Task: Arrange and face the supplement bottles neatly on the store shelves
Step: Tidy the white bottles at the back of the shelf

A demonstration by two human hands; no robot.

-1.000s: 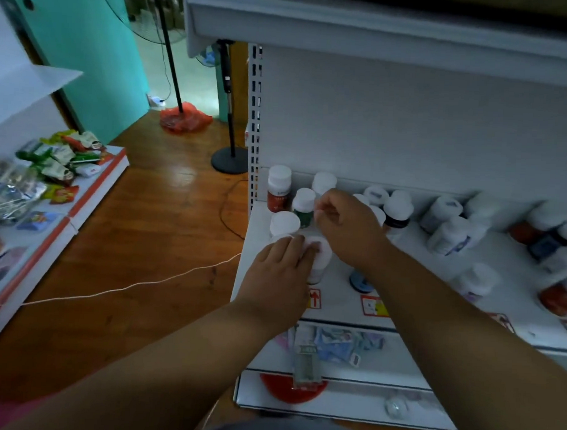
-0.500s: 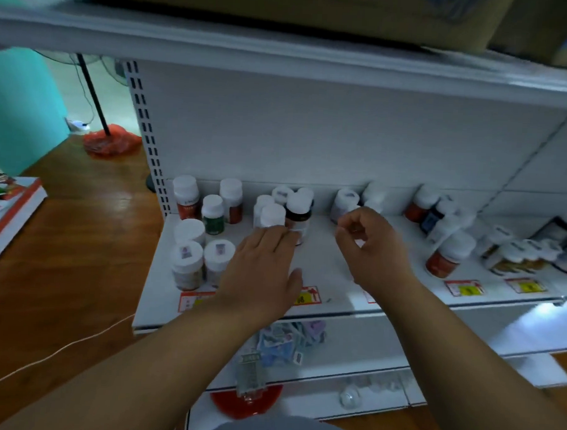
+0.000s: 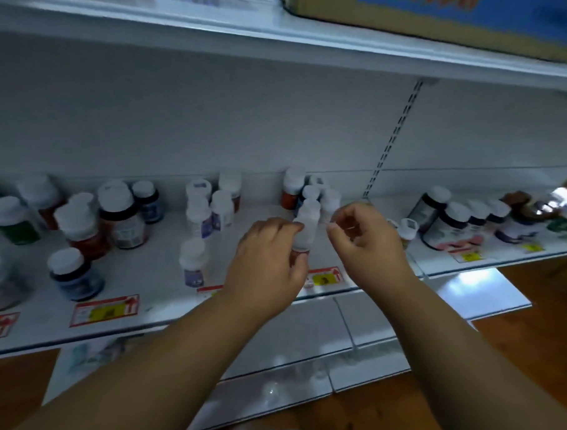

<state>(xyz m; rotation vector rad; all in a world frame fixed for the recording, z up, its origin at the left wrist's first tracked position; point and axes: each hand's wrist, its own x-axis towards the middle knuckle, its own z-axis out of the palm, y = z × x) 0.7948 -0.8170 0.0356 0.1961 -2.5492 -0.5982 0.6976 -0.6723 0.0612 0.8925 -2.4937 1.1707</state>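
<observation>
Fingers of the left hand (image 3: 267, 263) curl round a white-capped supplement bottle (image 3: 306, 227) at centre frame, held near the shelf (image 3: 155, 284) front; the right hand (image 3: 367, 241) hovers beside it, fingers curled, seemingly empty. Risk: bottles crowd just behind, so a careless push back could topple the white-capped cluster (image 3: 309, 191), and the view's blur may hide whether the label faces forward

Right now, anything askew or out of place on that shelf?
Yes. The bottles stand scattered in loose clumps rather than in rows along the shelf edge. The left hand grips one white-capped bottle. Nothing looks spilled.
</observation>
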